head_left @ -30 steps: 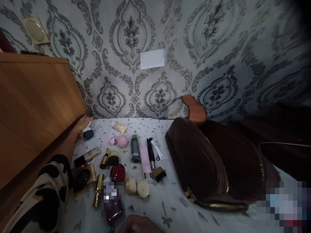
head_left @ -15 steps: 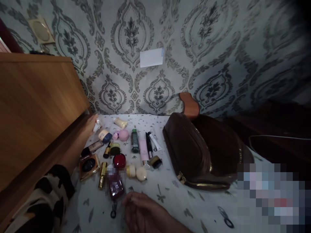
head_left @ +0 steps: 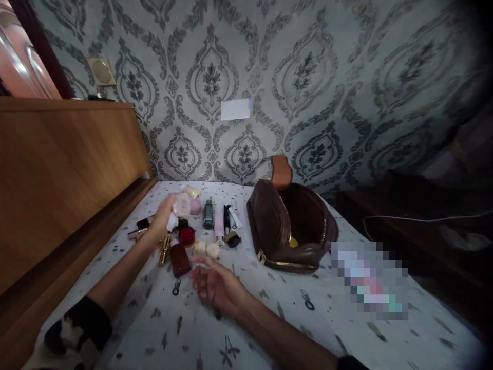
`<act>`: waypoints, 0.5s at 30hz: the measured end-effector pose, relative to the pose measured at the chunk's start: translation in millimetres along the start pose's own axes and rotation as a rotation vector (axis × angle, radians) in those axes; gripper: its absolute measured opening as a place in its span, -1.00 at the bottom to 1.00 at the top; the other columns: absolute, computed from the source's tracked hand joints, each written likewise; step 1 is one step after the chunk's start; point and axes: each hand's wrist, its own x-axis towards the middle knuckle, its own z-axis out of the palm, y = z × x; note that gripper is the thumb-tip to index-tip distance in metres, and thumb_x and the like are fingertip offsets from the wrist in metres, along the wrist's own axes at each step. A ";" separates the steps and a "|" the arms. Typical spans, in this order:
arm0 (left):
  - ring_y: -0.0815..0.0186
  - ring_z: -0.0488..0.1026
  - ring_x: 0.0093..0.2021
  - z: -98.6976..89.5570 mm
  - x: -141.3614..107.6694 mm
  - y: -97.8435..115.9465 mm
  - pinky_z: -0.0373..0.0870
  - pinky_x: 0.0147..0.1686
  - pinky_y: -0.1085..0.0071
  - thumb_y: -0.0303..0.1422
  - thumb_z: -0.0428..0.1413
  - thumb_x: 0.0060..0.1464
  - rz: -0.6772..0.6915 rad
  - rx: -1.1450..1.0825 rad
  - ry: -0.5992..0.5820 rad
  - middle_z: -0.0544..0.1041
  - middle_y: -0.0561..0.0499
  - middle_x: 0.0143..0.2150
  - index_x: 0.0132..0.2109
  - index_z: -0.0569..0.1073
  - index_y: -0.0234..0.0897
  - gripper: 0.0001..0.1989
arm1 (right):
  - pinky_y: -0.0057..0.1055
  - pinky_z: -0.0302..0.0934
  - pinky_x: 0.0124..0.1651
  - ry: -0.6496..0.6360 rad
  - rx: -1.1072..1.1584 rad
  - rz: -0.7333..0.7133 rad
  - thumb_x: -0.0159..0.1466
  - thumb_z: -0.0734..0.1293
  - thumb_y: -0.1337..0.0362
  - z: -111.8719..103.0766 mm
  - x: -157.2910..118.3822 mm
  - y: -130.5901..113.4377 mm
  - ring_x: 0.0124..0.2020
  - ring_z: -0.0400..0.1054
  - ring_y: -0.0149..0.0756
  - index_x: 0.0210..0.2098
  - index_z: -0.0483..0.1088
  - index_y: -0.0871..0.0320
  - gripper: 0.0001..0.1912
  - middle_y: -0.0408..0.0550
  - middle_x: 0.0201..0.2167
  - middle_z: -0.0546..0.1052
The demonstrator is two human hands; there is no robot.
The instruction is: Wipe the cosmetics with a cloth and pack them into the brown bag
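Note:
My left hand (head_left: 164,218) is closed on a clear and white container (head_left: 181,205), held over the left part of the cosmetics. My right hand (head_left: 217,285), its fingers apart and slightly curled, holds nothing just right of a dark red-brown bottle (head_left: 179,260). Around the hands lie a red round jar (head_left: 187,236), gold tubes (head_left: 165,251), a cream-coloured round item (head_left: 212,251), a green bottle (head_left: 208,215), a pink tube (head_left: 219,226) and a black-lidded jar (head_left: 232,239). An open brown bag (head_left: 269,226) stands to the right, with something yellow (head_left: 293,242) inside.
A wooden cabinet (head_left: 73,180) borders the left side. Patterned wallpaper (head_left: 254,67) covers the wall behind, with a white card (head_left: 235,109) on it. A blurred-out item (head_left: 370,280) lies right of the bag on the patterned cloth (head_left: 277,318).
My left hand has moved right from the cabinet side, carrying the clear and white container over the cosmetics. My right hand has come further into view, fingers more spread. The camera view has shifted.

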 end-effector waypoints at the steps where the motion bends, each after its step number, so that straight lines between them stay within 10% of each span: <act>1: 0.19 0.52 -0.29 10.2 -17.4 0.0 0.45 -0.38 0.36 0.06 0.06 0.08 0.042 0.018 -0.031 0.57 -0.03 -0.29 -0.14 0.48 -0.27 -0.53 | -0.55 0.17 -0.45 0.033 -0.020 -0.059 0.09 0.50 0.02 2.6 -1.2 -5.0 -0.38 0.47 -0.38 -0.05 0.40 0.15 -0.47 -0.08 -0.34 0.58; 8: 0.18 0.45 -0.06 62.3 -102.0 4.8 0.35 -0.01 0.31 -0.18 0.09 0.15 0.413 0.389 -0.346 0.53 -0.06 -0.06 0.04 0.46 -0.21 -0.65 | -0.47 0.31 -0.39 0.200 -0.053 -0.365 0.05 0.55 0.05 2.3 -15.1 -26.9 -0.35 0.47 -0.35 -0.14 0.40 0.04 -0.54 -0.19 -0.35 0.56; 15: 0.16 0.51 -0.13 69.0 -101.6 -19.5 0.40 -0.09 0.29 -0.04 -0.11 0.28 0.239 0.239 -0.330 0.60 -0.11 -0.13 -0.06 0.53 -0.28 -0.53 | -0.52 0.27 -0.40 0.247 -0.066 -0.401 0.04 0.56 0.09 -17.5 -28.5 -23.7 -0.32 0.53 -0.31 -0.09 0.39 0.09 -0.49 -0.09 -0.28 0.61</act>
